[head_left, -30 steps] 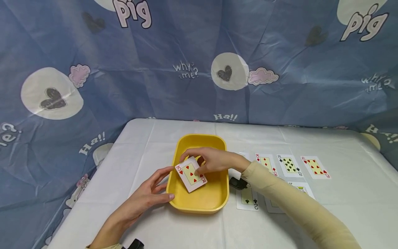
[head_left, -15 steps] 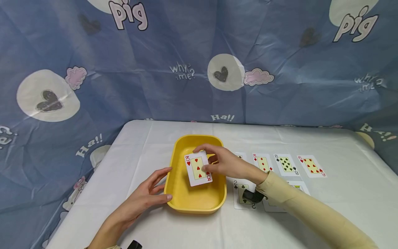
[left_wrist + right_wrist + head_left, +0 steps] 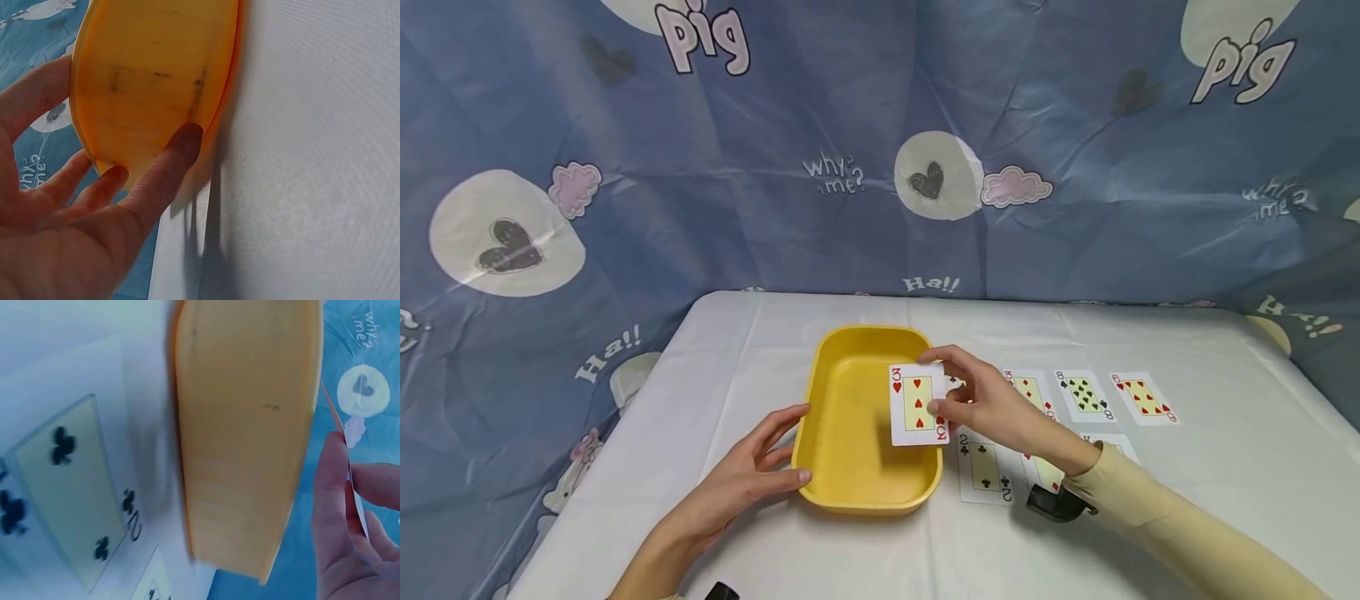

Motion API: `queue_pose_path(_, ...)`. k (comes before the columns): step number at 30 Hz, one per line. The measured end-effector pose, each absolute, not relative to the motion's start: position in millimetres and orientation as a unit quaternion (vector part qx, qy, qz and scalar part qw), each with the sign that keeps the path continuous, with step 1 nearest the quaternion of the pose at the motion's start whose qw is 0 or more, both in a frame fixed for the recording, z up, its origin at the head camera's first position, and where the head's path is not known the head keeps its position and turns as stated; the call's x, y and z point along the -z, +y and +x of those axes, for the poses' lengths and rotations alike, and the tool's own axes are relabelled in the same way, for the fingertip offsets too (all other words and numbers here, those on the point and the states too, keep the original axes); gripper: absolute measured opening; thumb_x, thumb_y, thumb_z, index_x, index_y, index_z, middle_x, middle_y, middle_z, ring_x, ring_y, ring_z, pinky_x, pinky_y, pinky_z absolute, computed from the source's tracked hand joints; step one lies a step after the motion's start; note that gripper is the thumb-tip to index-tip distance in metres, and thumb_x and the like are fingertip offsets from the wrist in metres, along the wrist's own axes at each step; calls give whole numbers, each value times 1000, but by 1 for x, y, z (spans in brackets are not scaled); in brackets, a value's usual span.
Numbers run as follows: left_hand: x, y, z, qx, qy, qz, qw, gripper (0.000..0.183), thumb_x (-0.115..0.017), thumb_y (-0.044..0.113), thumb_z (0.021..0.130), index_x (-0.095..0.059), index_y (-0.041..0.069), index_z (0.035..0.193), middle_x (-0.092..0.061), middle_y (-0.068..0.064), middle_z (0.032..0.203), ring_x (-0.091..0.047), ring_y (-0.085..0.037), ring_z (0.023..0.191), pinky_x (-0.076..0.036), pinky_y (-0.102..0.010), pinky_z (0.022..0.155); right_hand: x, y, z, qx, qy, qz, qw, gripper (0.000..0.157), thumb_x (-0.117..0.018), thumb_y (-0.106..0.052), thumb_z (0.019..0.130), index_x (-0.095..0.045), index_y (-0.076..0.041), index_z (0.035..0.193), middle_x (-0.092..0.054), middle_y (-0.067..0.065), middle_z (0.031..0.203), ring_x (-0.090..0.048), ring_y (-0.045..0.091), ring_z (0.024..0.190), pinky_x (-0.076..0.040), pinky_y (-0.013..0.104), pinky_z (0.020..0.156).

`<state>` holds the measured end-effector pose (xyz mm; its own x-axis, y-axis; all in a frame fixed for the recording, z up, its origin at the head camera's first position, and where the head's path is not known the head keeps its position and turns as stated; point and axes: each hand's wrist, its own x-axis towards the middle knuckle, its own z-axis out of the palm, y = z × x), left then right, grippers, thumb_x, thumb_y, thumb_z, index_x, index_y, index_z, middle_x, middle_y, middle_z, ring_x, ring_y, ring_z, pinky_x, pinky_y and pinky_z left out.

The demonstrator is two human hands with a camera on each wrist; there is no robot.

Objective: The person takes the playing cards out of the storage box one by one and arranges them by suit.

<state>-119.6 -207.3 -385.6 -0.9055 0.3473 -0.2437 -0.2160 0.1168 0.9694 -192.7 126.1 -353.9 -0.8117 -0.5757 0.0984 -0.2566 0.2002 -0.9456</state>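
Note:
A three of hearts playing card [image 3: 917, 405] is pinched between the thumb and fingers of my right hand [image 3: 981, 396]. It hangs face up over the right side of a yellow plastic tray [image 3: 842, 487]; the right wrist view shows the card [image 3: 359, 512] nearly edge-on. My left hand [image 3: 752, 467] rests against the tray's left side with its fingers spread. In the left wrist view its thumb and fingertips touch the outer wall of the tray [image 3: 144, 56].
Several face-up cards lie right of the tray on the white tablecloth [image 3: 1000, 550]: a two of clubs [image 3: 985, 471], an eight of spades [image 3: 1085, 396], a red-pip card [image 3: 1145, 398] and others partly behind my right arm. A blue patterned cloth [image 3: 850, 233] hangs behind.
My right hand has moved right with the three of hearts, from the tray's middle to its right rim. The card has turned upright. My left hand stays against the tray.

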Motion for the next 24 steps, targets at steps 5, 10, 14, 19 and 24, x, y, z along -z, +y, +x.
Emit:
queue_pose_path(5, 385, -207, -118, -661, 719, 37, 209, 76, -76, 16, 87, -36, 26, 150, -17, 1, 160, -48, -28, 130, -46, -40, 95, 354, 145, -186, 594, 747, -268, 133, 50, -63, 3, 93, -46, -15, 137, -59, 15, 121, -67, 32, 81, -57, 45, 65)
queue_pose_path(10, 385, -206, -119, -659, 723, 23, 206, 76, -78, 16, 85, -38, 27, 148, -19, 1, 160, -50, -27, 128, -47, -41, 95, 357, 167, -180, 604, 749, -252, 104, 50, -60, 3, 95, -43, -12, 139, -56, 17, 119, -64, 29, 75, -56, 42, 62)
queue_pose_path(14, 384, -204, -120, -656, 727, 9, 203, 76, -80, 17, 84, -39, 27, 148, -19, 0, 160, -50, -27, 128, -47, -42, 95, 362, 189, -174, 602, 760, -231, 87, 51, -62, 1, 95, -42, -12, 140, -53, 18, 115, -56, 23, 68, -54, 39, 59)
queue_pose_path(19, 384, -203, -121, -651, 732, -3, 200, 76, -80, 18, 83, -40, 28, 147, -20, 0, 160, -49, -28, 129, -47, -43, 96, 365, 220, -169, 602, 763, -228, 59, 50, -59, 2, 96, -42, -10, 141, -52, 17, 120, -58, 23, 75, -53, 36, 59)
queue_pose_path(24, 384, -202, -121, -649, 734, -9, 201, 76, -81, 19, 83, -41, 28, 147, -20, 0, 160, -49, -28, 129, -47, -43, 96, 367, 252, -163, 585, 782, -214, 15, 49, -58, 4, 96, -42, -7, 141, -52, 15, 122, -60, 20, 86, -50, 31, 62)
